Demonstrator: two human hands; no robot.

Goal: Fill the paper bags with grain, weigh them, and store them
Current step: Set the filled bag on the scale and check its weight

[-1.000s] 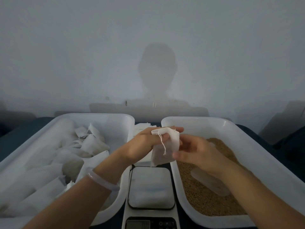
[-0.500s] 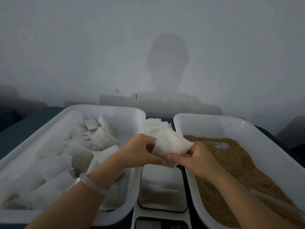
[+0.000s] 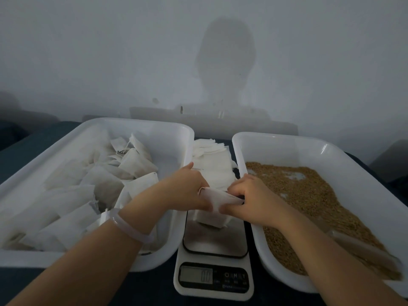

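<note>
The grip of the left hand (image 3: 187, 191) pinched the left edge of a small white paper bag (image 3: 217, 200) at its mouth, with thumb and fingers curled on the paper. The grip of the right hand (image 3: 254, 195) pinched the right edge of the same mouth, so the bag was held between the two hands. A pale bracelet (image 3: 130, 226) sat on the left wrist.

The bag hung over the far part of the platform of the scale (image 3: 215, 239). I cannot tell if its bottom touched the platform. The display at the near end of the scale seemed to show zeros.

Just beyond the hands, between the two trays, lay a stack of empty bags (image 3: 209, 157). The left tray (image 3: 136, 125), white and deep, held many filled bags (image 3: 88, 186) lying in a heap. The right tray (image 3: 287, 141) held brown grain (image 3: 309, 195), and a translucent scoop (image 3: 364, 250) lay in the grain at the near right side.

All stood on a dark blue tabletop (image 3: 154, 288). Behind it was a pale wall (image 3: 88, 62) with the shadow (image 3: 225, 62) of the person on it.
</note>
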